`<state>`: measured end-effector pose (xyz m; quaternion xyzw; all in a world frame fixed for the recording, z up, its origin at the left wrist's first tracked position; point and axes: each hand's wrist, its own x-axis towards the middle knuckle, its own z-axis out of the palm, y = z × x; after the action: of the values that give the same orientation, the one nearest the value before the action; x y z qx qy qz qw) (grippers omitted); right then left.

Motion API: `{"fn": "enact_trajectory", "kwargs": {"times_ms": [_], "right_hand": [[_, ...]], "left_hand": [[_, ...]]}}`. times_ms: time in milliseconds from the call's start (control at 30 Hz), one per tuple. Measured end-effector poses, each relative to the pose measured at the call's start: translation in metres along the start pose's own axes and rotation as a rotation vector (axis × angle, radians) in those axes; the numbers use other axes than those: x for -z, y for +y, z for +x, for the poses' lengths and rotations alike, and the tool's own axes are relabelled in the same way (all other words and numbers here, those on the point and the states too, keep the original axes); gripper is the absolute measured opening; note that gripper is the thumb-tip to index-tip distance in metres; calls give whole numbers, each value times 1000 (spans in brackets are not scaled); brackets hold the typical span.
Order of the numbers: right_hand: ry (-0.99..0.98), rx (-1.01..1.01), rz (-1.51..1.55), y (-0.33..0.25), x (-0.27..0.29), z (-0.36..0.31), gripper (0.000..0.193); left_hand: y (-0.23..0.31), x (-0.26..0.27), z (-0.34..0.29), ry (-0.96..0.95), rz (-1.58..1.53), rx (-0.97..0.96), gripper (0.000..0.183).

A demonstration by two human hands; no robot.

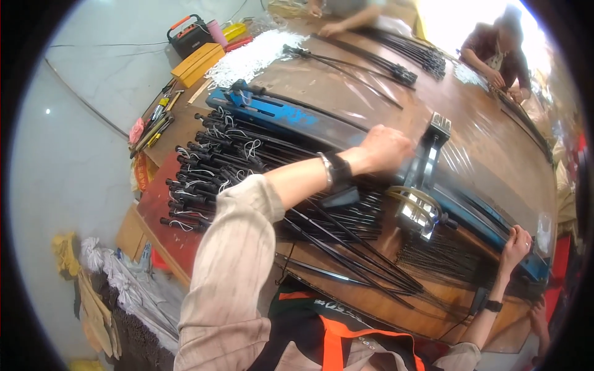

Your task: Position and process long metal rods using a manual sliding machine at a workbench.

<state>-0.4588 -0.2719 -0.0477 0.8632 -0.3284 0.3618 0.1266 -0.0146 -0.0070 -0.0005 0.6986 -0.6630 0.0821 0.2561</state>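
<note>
My left hand point(385, 149) is closed in a fist above the middle of a long blue metal rail point(278, 117); it is slightly blurred, and what its fingers hold is hidden. Just right of it stands a black and silver clamping device point(427, 167) with a curved brass-coloured hose point(411, 193) at its near side. Over by the rail's right end, my right hand point(517, 243) has its fingers pressed together; whatever is between them is too small to make out. Thin black rods point(352, 247) lie near the rail below my left forearm.
Many black rods with white string loops point(216, 154) are stacked at left on a red board point(158, 201). White small parts point(260, 55), a yellow box point(198, 63) and hand tools point(162, 117) lie beyond. Across the table, a person point(498, 55) works; another's arms point(346, 21) reach in.
</note>
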Motion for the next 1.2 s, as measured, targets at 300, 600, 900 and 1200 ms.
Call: {"fn": "enact_trajectory", "kwargs": {"times_ms": [300,600,900,1200], "right_hand": [[-59,-49,21,-9,10,2,14],[-8,268,138,-130,33,-1,30],[-141,135,388,-177,36,-25,29],[-392,-43,758,-206,17,-25,29]], "left_hand": [[-13,-5,-11,122,-121,-30,23],[-2,-5,-3,-69,19,-9,17],[3,-3,1,-123,60,45,18],[4,-14,-9,-53,116,-46,20]]}}
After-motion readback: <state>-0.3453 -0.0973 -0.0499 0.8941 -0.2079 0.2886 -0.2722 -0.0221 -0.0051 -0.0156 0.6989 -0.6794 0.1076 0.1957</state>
